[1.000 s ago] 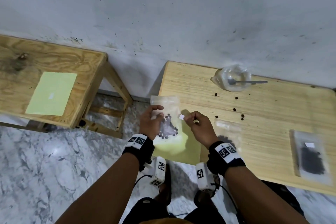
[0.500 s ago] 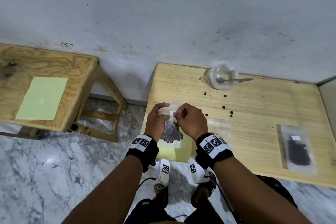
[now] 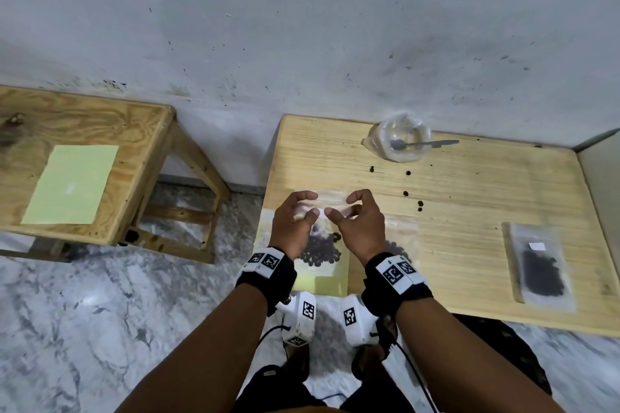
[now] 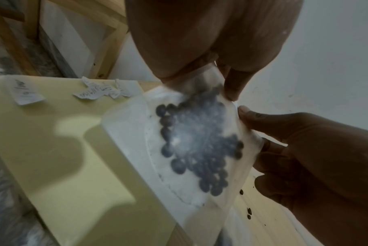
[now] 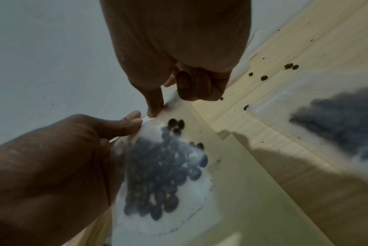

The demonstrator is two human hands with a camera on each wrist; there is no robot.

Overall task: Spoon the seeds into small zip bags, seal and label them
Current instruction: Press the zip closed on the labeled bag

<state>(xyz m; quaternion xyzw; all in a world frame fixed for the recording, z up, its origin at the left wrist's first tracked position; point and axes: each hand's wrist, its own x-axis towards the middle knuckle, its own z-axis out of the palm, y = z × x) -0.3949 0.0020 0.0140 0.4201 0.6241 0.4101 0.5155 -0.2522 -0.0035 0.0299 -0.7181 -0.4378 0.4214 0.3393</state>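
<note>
Above the table (image 3: 469, 211), both hands (left (image 3: 295, 225), right (image 3: 359, 225)) pinch the seed bag (image 4: 189, 149).

Left hand (image 3: 295, 221) — right hand (image 3: 359, 221) — pinching

My arms are bare. Each wrist wears a black strap (image 3: 266, 277) with white square-coded tags, a white camera block (image 3: 299, 317) and thin black cable (image 3: 414, 375) beneath.

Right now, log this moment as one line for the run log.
step: labelling/sealing | left hand: pinches zip bag top | right hand: pinches same top | seeds: inside | spoon: in bowl
</note>
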